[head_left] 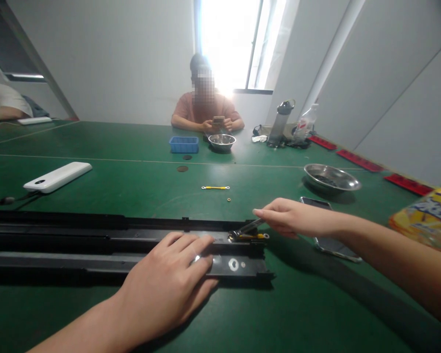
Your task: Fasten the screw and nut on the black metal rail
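Two long black metal rails point(220, 267) lie side by side across the green table. My left hand point(169, 277) bears down on them near their right end, fingers curled over the top and the thumb along the near edge. From the right, my right hand point(288, 218) grips a metal wrench point(250, 226), whose head sits over a fastener on the far rail. Just beside the wrench head, a short yellow wire with ring terminals point(255, 237) runs along that rail, partly covered by the wrench. The fastener itself is mostly hidden.
Beyond the rails lie another yellow wire point(215, 188) and a small brass nut point(229, 199). A phone point(336, 245) is under my right forearm, near a steel bowl point(330, 179) and a yellow packet point(426, 218). A white power bank point(59, 177) lies left. Across sits a person point(206, 110).
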The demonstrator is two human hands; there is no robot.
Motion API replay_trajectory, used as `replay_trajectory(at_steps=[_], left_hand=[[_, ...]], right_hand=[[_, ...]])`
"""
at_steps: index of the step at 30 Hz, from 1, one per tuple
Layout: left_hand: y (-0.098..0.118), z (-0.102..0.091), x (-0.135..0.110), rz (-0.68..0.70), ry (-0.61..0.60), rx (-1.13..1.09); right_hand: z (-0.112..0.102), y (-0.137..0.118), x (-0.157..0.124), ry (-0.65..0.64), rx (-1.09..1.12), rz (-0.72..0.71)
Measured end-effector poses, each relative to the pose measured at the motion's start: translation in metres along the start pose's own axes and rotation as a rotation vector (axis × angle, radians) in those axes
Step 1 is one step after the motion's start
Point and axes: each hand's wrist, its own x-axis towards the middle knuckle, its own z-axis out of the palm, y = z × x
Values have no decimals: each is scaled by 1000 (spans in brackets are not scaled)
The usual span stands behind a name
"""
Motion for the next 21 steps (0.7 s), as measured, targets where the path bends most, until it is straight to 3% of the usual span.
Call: replay_trajectory(at_steps=[12,21], left_hand=[[0,1,-2,-17,-18,-3],[0,1,0,-12,-8,4]], right_hand=[[14,18,-1,28,227,50],[51,21,-26,36,504,143]])
